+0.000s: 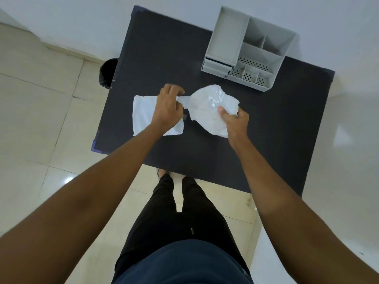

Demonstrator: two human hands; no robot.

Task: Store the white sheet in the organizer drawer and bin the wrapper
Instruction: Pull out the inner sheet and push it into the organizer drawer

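A crinkled translucent plastic wrapper (207, 108) is held just above the dark table (256, 140). My left hand (168, 109) pinches its left end and my right hand (233, 121) grips its lower right edge. A folded white sheet (143, 113) lies flat on the table under my left wrist, partly hidden by it. The grey organizer (246, 50) stands at the table's far right corner, with a small drawer (215, 67) at its front left; I cannot tell if the drawer is pulled out.
A black bin (107, 71) stands on the tiled floor just beyond the table's far left edge. White walls run behind the table. My legs stand at the table's near edge.
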